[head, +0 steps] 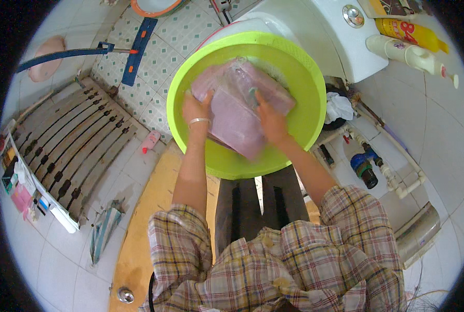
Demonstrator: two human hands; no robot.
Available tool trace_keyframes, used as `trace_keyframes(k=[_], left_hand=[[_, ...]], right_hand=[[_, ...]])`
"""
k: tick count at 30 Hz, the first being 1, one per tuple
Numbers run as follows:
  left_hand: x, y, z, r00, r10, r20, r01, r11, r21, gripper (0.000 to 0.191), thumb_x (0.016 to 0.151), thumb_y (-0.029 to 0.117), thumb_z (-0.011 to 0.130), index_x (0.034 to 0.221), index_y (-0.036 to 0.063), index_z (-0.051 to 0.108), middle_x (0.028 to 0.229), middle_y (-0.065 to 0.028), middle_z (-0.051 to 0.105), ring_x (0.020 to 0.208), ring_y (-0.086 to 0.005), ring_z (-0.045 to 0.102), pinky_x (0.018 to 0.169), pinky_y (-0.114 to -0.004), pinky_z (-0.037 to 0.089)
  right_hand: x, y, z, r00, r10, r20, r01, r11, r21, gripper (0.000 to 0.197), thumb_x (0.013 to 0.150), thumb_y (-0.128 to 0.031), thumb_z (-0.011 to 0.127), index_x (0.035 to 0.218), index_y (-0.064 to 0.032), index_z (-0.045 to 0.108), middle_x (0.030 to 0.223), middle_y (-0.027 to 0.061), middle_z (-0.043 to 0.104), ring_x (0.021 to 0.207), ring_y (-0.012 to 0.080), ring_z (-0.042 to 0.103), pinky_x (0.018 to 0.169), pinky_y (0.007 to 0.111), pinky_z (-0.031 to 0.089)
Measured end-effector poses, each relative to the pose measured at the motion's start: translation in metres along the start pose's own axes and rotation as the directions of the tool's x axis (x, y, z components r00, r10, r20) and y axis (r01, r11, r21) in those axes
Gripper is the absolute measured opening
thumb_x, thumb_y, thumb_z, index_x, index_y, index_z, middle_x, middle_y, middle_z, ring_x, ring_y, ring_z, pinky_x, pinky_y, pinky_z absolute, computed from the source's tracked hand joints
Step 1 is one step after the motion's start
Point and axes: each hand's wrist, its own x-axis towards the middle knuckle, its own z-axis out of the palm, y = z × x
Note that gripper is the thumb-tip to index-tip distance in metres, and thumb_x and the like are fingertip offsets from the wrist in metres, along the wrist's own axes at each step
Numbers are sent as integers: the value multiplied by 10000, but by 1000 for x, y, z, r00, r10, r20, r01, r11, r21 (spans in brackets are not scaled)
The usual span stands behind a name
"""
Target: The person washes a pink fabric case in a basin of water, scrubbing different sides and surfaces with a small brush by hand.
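Note:
Before me is a round lime-green plastic basin [318, 113] with water in it. A pinkish-purple cloth item [235, 117], wet and folded over, lies in the basin. My left hand [198, 107], with a band on the wrist, grips its left edge, thumb on top. My right hand [271, 119] is on the cloth's right part, its fingers closed around a small greenish thing [252, 92] too covered to identify. The fingertips of both hands are partly hidden.
Behind the basin stands a white toilet [313, 23], with a yellow bottle [409, 34] and a white bottle [407, 52] on its tank. A blue-headed floor squeegee [139, 50] is at the upper left. Pipes with a blue water meter [362, 162] run at right; a pink bottle [152, 140] is at left.

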Motion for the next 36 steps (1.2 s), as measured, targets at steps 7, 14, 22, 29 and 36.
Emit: trace_keyframes(k=[7,14,22,29,36], left_hand=[[-60,-15,11,986,85,-146,-100,990,-101,516,654,441,750,908,17,600,815,-200,642,762,-371,623,655,-420,485],[-76,-40,17,974,117,-195,-135,987,-85,456,668,397,751,875,17,608,784,-180,638,725,-355,619,649,-409,485],[-81,-42,16,853,446,-273,-457,889,23,278,645,187,705,835,40,566,811,-150,576,786,-342,553,677,-417,445],[-79,-47,10,786,572,-234,-575,816,63,175,645,116,630,782,71,530,736,-121,498,728,-336,507,636,-424,406],[-87,-35,5,782,606,-144,-595,795,115,178,630,114,625,781,98,531,760,-99,491,758,-299,496,642,-410,394]], right_hand=[[89,41,-38,813,454,365,-390,889,-240,442,890,-301,451,1328,-269,403,1100,172,591,974,349,571,826,417,468],[118,29,-22,866,17,500,-193,933,303,414,888,-269,437,1299,-215,448,1088,214,585,989,353,568,876,426,444],[75,-81,-37,775,-218,594,189,976,111,427,854,-272,520,1269,-182,487,1081,183,600,934,329,601,774,409,488],[70,-92,-10,750,-374,546,389,917,95,327,798,-185,525,1117,-111,543,773,179,629,688,331,632,572,435,505],[81,-98,-28,691,-346,635,487,872,-55,197,800,-209,506,790,-84,658,787,125,667,731,282,660,605,420,519]])
